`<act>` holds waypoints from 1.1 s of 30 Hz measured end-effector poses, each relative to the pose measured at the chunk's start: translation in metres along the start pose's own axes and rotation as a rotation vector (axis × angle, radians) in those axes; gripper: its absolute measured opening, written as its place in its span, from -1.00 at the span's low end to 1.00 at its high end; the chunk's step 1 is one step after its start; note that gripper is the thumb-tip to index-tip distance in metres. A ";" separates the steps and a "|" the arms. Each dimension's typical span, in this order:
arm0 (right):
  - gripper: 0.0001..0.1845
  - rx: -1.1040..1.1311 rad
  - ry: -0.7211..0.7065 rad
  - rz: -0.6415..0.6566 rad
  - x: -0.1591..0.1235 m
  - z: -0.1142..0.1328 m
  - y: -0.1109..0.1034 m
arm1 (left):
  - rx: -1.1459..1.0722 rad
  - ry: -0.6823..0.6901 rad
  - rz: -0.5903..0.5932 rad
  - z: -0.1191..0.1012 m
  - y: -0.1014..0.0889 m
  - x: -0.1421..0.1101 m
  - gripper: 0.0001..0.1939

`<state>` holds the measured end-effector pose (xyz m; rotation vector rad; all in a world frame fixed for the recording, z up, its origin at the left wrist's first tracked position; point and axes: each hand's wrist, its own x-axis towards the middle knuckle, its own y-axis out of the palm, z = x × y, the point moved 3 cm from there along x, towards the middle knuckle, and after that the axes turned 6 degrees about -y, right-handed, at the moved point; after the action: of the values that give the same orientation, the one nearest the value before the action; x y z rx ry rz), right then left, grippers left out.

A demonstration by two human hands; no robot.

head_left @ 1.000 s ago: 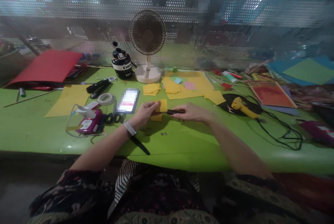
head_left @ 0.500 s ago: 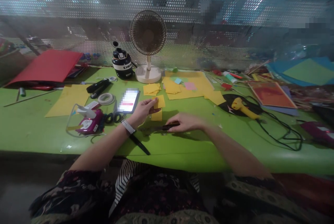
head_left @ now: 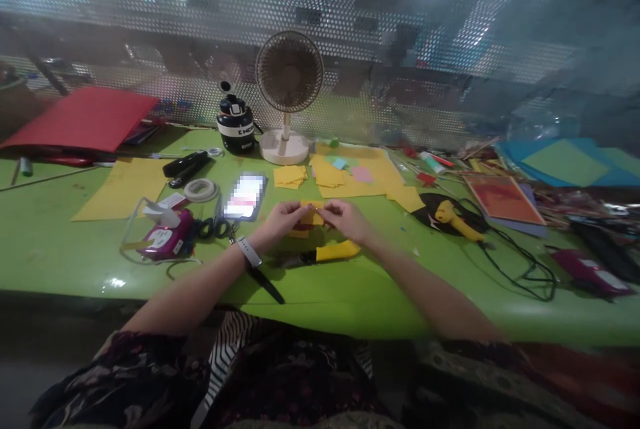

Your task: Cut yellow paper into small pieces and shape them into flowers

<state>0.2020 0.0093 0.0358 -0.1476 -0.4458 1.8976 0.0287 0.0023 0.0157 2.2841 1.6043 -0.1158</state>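
Left hand (head_left: 280,225) and right hand (head_left: 349,221) both pinch small yellow paper (head_left: 313,213), held between them above green table (head_left: 370,302). Yellow-handled tool (head_left: 338,251) lies just below, near right wrist. Phone (head_left: 245,196), scissors (head_left: 220,227) crowd left side; yellow stacks (head_left: 290,177), fan (head_left: 290,72) behind; glue gun (head_left: 457,219), cable (head_left: 525,279) well right.

My left forearm (head_left: 185,302) and right forearm (head_left: 435,282) slant forward and inward, converging ahead of my body. My left hand (head_left: 278,223) and right hand (head_left: 347,219) face each other, fingertips near but apart, fingers curled, each thumb drawn in to pinch.
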 end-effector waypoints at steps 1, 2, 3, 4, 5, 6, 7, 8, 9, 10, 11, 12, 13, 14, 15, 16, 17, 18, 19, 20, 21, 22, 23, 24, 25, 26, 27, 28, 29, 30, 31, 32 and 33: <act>-0.53 0.039 0.016 -0.020 0.006 -0.003 -0.001 | 0.018 0.004 -0.015 0.000 -0.001 0.000 -0.63; -0.56 0.048 0.046 -0.049 0.013 -0.006 -0.004 | 0.029 0.016 -0.035 -0.001 -0.003 0.000 -0.63; -0.60 0.029 0.086 -0.081 0.022 -0.008 -0.010 | 0.029 0.033 -0.058 -0.002 -0.005 0.000 -0.63; -0.66 -0.025 0.149 -0.138 0.032 -0.012 -0.019 | 0.018 0.047 -0.080 -0.003 -0.008 0.001 -0.63; -0.70 -0.114 0.219 -0.212 0.043 -0.015 -0.030 | 0.003 0.055 -0.094 -0.004 -0.010 0.002 -0.62; -0.75 -0.156 0.241 -0.250 0.054 -0.018 -0.041 | -0.012 0.057 -0.103 -0.005 -0.013 0.003 -0.63; -0.78 -0.188 0.251 -0.291 0.065 -0.020 -0.052 | -0.022 0.052 -0.109 -0.005 -0.015 0.005 -0.64; -0.80 -0.222 0.259 -0.325 0.074 -0.023 -0.062 | -0.025 0.046 -0.113 -0.005 -0.016 0.006 -0.66; -0.80 -0.261 0.267 -0.352 0.082 -0.025 -0.071 | -0.023 0.046 -0.118 -0.005 -0.018 0.007 -0.68; -0.81 -0.302 0.277 -0.374 0.087 -0.027 -0.078 | -0.019 0.054 -0.126 -0.006 -0.020 0.009 -0.71; -0.84 -0.338 0.286 -0.398 0.090 -0.029 -0.082 | -0.023 0.074 -0.141 -0.007 -0.022 0.010 -0.72; -0.88 -0.386 0.283 -0.428 0.090 -0.029 -0.084 | -0.035 0.100 -0.164 -0.008 -0.024 0.011 -0.74; -0.90 -0.451 0.265 -0.447 0.089 -0.029 -0.081 | -0.054 0.129 -0.188 -0.009 -0.027 0.011 -0.74; -0.86 -0.520 0.232 -0.442 0.086 -0.027 -0.075 | -0.080 0.155 -0.217 -0.011 -0.030 0.011 -0.74; -0.81 -0.614 0.177 -0.406 0.082 -0.023 -0.065 | -0.108 0.170 -0.248 -0.012 -0.033 0.012 -0.75; -0.78 -0.695 0.114 -0.303 0.078 -0.020 -0.051 | -0.133 0.176 -0.266 -0.013 -0.035 0.012 -0.75; -0.76 -0.722 0.059 -0.145 0.073 -0.018 -0.035 | -0.154 0.180 -0.283 -0.014 -0.037 0.012 -0.76; -0.73 -0.719 0.018 0.015 0.069 -0.016 -0.018 | -0.168 0.181 -0.289 -0.015 -0.038 0.013 -0.76; -0.69 -0.719 0.012 0.129 0.064 -0.015 -0.003 | -0.178 0.180 -0.292 -0.015 -0.039 0.013 -0.77; -0.65 -0.748 0.031 0.179 0.061 -0.014 0.008 | -0.185 0.178 -0.295 -0.015 -0.039 0.013 -0.78; -0.61 -0.780 0.045 0.194 0.059 -0.014 0.016 | -0.189 0.176 -0.296 -0.015 -0.039 0.013 -0.79; -0.59 -0.801 0.059 0.188 0.058 -0.014 0.021 | -0.191 0.175 -0.297 -0.014 -0.039 0.013 -0.80; -0.60 -0.812 0.067 0.174 0.058 -0.015 0.024 | -0.191 0.175 -0.296 -0.014 -0.039 0.013 -0.81; -0.64 -0.805 0.066 0.164 0.058 -0.017 0.025 | -0.188 0.174 -0.293 -0.014 -0.038 0.014 -0.81; -0.70 -0.784 0.064 0.160 0.059 -0.019 0.026 | -0.182 0.170 -0.287 -0.013 -0.038 0.014 -0.82; -0.76 -0.752 0.058 0.160 0.059 -0.020 0.025 | -0.172 0.165 -0.282 -0.012 -0.037 0.015 -0.81; -0.79 -0.712 0.046 0.151 0.060 -0.021 0.023 | -0.159 0.162 -0.278 -0.011 -0.037 0.016 -0.80; -0.80 -0.658 0.031 0.136 0.060 -0.021 0.021 | -0.146 0.167 -0.282 -0.011 -0.037 0.016 -0.80; -0.79 -0.581 0.020 0.114 0.060 -0.019 0.017 | -0.128 0.189 -0.297 -0.011 -0.038 0.017 -0.79; -0.79 -0.480 0.012 0.087 0.059 -0.017 0.013 | -0.104 0.222 -0.325 -0.012 -0.039 0.017 -0.77; -0.79 -0.362 0.012 0.059 0.058 -0.014 0.010 | -0.073 0.262 -0.364 -0.013 -0.040 0.017 -0.76; -0.80 -0.239 0.021 0.034 0.057 -0.011 0.006 | -0.041 0.297 -0.405 -0.014 -0.041 0.016 -0.73; -0.79 -0.126 0.030 0.013 0.056 -0.007 0.004 | -0.014 0.312 -0.441 -0.015 -0.042 0.015 -0.69</act>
<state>0.1806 0.0612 0.0340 -0.2625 -0.5448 1.8776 -0.0066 0.0333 0.0157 1.9717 2.2407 0.1527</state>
